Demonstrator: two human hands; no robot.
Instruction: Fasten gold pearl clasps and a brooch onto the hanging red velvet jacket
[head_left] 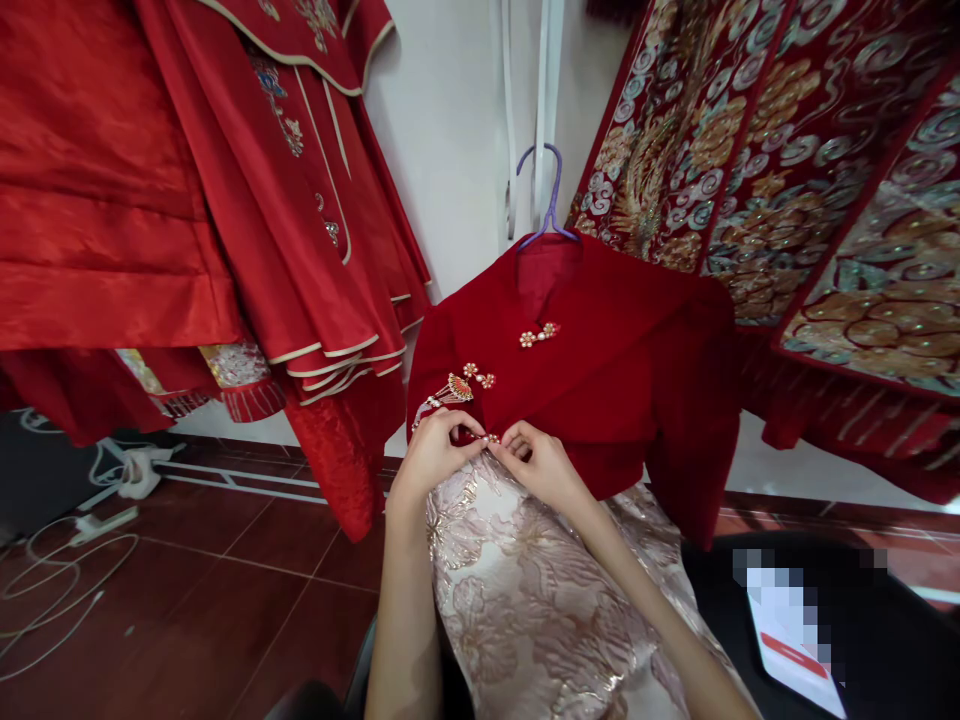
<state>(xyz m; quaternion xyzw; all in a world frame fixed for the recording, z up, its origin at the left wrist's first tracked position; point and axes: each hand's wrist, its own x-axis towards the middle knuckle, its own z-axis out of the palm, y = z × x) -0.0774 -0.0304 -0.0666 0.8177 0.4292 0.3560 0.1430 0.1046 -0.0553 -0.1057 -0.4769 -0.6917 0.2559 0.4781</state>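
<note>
Left hand (442,450) and right hand (541,465) met at the lower front edge of the red jacket (592,400), each closed to a thumb-and-forefinger pinch on a small beaded fastener (492,439). Which part each held was too small to tell. Facing fingertips probably suited so slight a piece, letting one side steady it against the other. Above, the jacket hung by its collar from a purple hanger (553,205), which likely kept its front spread and within reach. Its hem lay against the pale floral cloth (517,590), perhaps lending some support. A phone (791,640) lay toward the left edge of a black surface (720,590), apart from the working fingers.
</note>
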